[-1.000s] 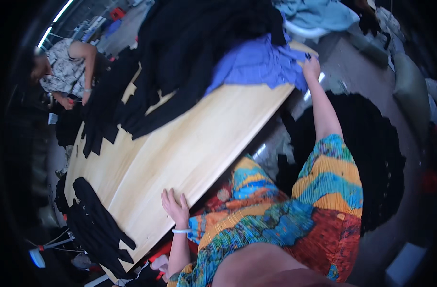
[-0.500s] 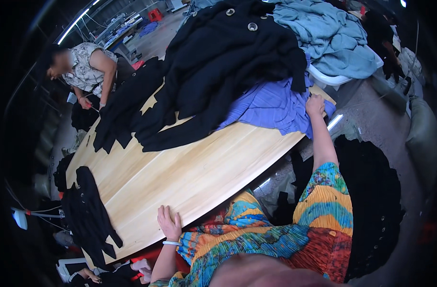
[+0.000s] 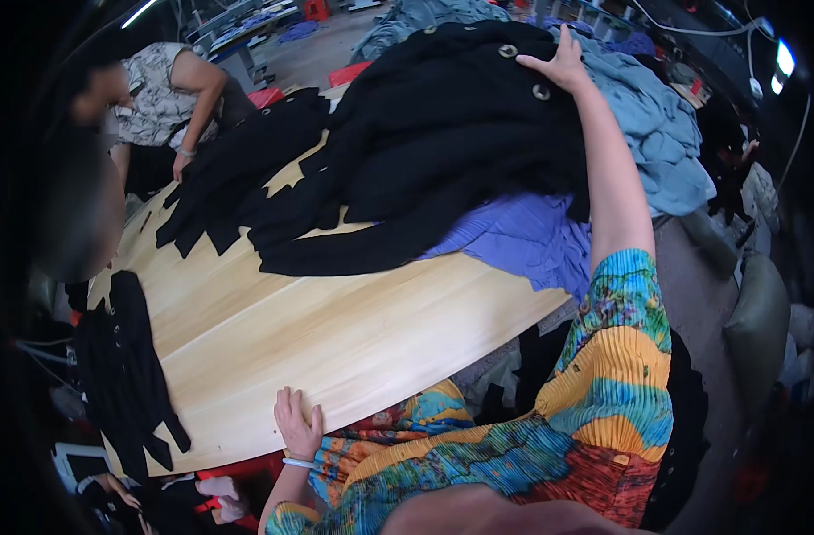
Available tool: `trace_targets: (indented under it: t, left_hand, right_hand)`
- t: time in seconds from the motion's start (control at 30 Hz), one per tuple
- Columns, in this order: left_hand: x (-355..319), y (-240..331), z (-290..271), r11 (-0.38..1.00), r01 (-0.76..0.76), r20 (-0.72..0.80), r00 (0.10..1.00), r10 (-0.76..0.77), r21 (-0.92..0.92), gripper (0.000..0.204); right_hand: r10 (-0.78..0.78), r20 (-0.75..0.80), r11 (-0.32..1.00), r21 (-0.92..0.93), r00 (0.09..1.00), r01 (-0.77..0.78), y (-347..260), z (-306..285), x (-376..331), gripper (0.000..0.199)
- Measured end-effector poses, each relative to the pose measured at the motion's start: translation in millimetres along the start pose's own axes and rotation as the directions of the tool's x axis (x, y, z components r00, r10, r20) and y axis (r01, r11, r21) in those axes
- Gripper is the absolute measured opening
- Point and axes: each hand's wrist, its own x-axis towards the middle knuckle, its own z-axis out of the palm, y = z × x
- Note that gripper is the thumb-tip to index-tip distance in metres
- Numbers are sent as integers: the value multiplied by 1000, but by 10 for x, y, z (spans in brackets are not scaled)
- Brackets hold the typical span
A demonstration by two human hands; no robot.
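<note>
plainly, the black garment (image 3: pixel 460 134) lies on the far side of the table (image 3: pixel 336 321), its long near sleeve (image 3: pixel 358 253) pointing left, partly hiding purple cloth (image 3: pixel 523 239). our right hand (image 3: pixel 560 68) splays wide by its buttons (image 3: pixel 541 92); we cannot tell whether it presses. our left hand (image 3: pixel 297 428) rests flat, fingers slightly apart.

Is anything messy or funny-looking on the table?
Yes, the purple cloth looks messy: it's crumpled and sticks out from under the black clothes, toward the right of the wooden table.
</note>
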Motion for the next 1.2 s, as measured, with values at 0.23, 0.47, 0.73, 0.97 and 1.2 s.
trace_targets:
  t: [0.23,0.47,0.73,0.97,1.2]
  left_hand:
    - [46,44,-41,1000,19,10,1000,-19,-7,46]
    - [65,66,-82,1000,20,28,999,-20,-2,45]
    - [1,-6,-17,999,15,-31,999,-16,-34,44]
    - [1281,647,53,634,151,278,955,106,-759,41]
    - [2676,1696,-192,-401,737,464,662,588,-544,97]
  right_hand:
    - [38,396,943,-319,917,99,-357,288,497,118]
    - [129,481,936,-348,867,53,-469,578,454,74]
    - [95,219,957,-290,971,-28,-808,402,-84,55]
    - [-9,189,867,490,982,-87,-1374,245,-777,26]
    - [-80,314,328,904,946,-272,-2093,-24,-2214,12]
